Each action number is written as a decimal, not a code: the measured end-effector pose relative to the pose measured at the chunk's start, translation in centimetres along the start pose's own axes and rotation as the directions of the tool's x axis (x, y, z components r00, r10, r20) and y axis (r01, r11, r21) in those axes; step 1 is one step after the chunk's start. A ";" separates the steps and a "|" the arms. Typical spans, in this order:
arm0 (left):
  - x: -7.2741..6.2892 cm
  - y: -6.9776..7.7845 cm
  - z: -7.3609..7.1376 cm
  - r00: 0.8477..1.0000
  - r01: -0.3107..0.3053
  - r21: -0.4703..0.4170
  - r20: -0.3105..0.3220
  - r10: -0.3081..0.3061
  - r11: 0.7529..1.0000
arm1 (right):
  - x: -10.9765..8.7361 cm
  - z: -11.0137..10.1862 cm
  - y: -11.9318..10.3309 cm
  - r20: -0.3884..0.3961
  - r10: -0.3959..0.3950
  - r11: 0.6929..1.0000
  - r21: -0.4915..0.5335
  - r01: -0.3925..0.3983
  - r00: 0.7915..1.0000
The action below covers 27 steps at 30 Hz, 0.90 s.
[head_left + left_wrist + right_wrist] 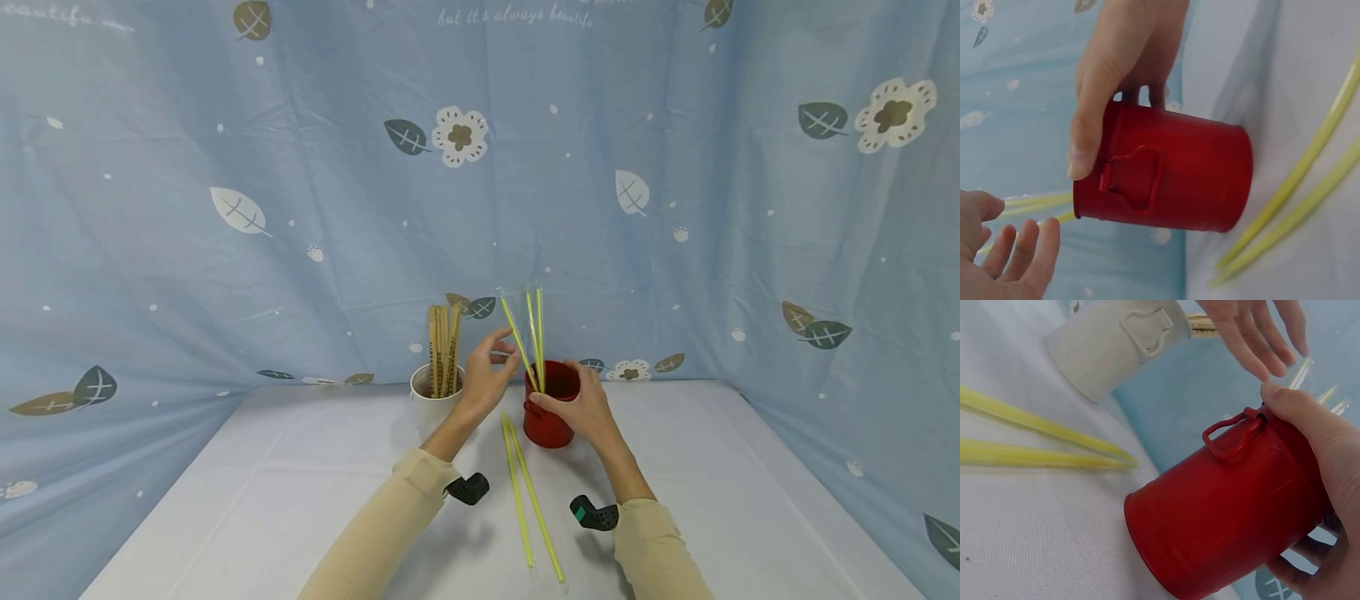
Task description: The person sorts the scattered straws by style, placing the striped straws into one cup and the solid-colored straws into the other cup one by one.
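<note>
A small red metal bucket (548,427) with a side handle stands on the table. My right hand (587,408) grips it at the rim, thumb on the near side and fingers round the far side. Several thin yellow sticks in clear wrappers (541,342) lean upright inside the bucket. Just left of them is my left hand (489,372), its fingers loosely extended beside the leftmost stick; whether a fingertip touches it I cannot tell. In the left wrist view the left hand (1007,256) shows parted fingers with nothing gripped. Two more yellow sticks (535,502) lie on the table before the bucket.
A white bucket (430,411) stands to the left, holding several brown printed sticks (443,350). White cloth covers the table (315,492). A blue patterned curtain (337,275) hangs right behind the buckets. Both wrists wear small black devices (595,513).
</note>
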<state>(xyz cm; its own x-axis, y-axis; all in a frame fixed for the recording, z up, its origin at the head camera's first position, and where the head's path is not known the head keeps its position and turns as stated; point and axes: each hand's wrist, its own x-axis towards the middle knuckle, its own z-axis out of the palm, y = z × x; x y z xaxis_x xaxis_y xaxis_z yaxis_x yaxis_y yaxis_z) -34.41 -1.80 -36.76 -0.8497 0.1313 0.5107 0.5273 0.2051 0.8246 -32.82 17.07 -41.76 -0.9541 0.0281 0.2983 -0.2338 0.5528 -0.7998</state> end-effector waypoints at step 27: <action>-4.5 -1.7 -0.7 0.993 0.006 0.078 0.120 -0.015 0.997 | 0.0 0.1 0.0 -0.005 0.004 1.000 -0.011 -0.004 1.000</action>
<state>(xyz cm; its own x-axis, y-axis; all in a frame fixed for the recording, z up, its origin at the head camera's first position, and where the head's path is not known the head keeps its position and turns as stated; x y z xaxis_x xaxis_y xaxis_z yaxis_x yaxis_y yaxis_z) -31.46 -3.46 -40.29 -0.8511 0.2434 0.4652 0.5209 0.2808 0.8061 -32.81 17.00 -41.83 -0.9541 0.0348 0.2976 -0.2275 0.5620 -0.7952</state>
